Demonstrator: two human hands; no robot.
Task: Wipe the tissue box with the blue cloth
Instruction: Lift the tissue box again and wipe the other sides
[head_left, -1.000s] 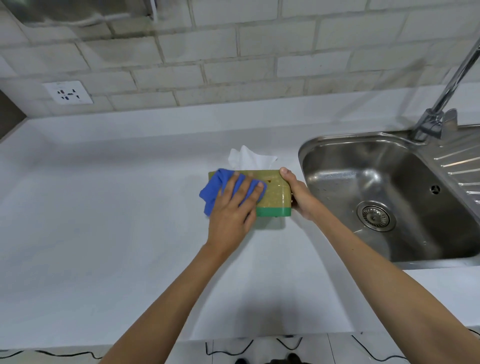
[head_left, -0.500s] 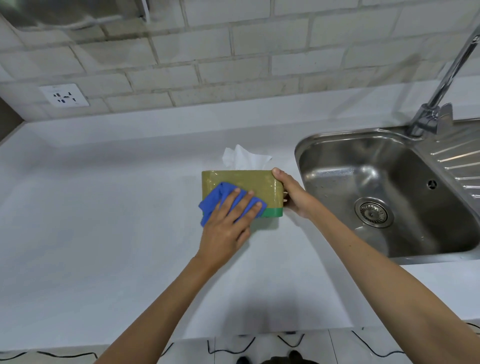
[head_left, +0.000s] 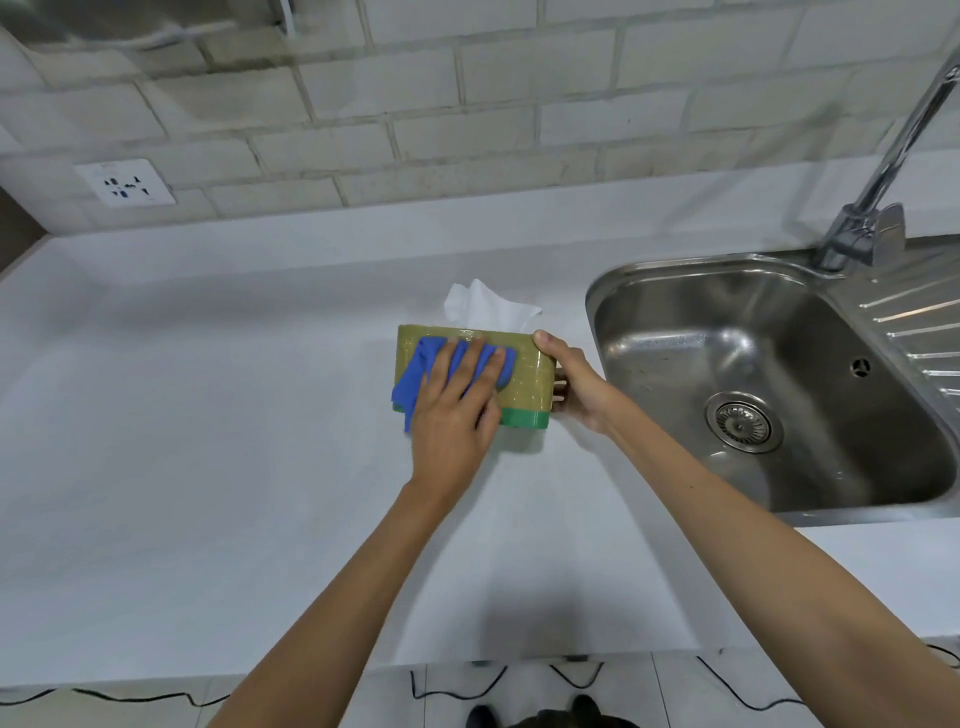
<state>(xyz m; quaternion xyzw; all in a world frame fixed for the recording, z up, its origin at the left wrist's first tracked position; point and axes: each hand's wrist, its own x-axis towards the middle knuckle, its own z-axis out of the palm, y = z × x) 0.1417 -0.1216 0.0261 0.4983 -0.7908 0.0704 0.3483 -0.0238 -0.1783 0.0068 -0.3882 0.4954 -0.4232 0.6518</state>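
Note:
An olive-yellow tissue box (head_left: 527, 382) with a green base stands on the white counter (head_left: 208, 441), and a white tissue (head_left: 485, 306) sticks up from its top. My left hand (head_left: 452, 415) lies flat against the box's near side, pressing a crumpled blue cloth (head_left: 421, 379) to it. The cloth hangs past the box's left corner. My right hand (head_left: 576, 384) grips the box's right end, thumb on the top edge.
A steel sink (head_left: 769, 384) with a drain lies just right of the box, and a tap (head_left: 878, 202) stands behind it. A wall socket (head_left: 124, 183) is at the back left on the tiled wall. Cables run on the floor below the counter edge.
My left hand slid the cloth down the box's near side, then back up towards the top edge. The right hand kept its hold on the box's end.

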